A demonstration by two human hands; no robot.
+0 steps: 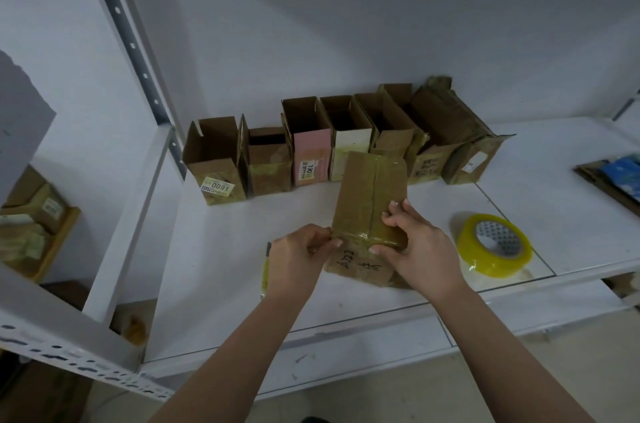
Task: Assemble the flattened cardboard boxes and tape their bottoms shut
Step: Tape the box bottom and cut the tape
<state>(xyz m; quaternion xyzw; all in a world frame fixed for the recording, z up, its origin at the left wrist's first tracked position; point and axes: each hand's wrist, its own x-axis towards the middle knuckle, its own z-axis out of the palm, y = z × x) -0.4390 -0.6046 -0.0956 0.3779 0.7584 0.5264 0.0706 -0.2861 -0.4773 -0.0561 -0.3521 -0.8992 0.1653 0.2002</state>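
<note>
A small brown cardboard box point(367, 200) stands bottom-up on the white shelf point(242, 277), its closed flaps covered with clear tape. My left hand point(298, 258) pinches the tape end at the box's near left corner. My right hand point(415, 242) grips the near right edge, thumb pressing on the front face with handwriting. A roll of yellowish clear tape point(493, 244) lies on the shelf just right of my right hand.
Several assembled open boxes point(311, 142) line the back of the shelf against the wall. Flattened cardboard with a blue item point(613, 180) lies at the far right. A perforated metal upright point(138, 55) and a lower rack with boxes point(31, 221) stand to the left.
</note>
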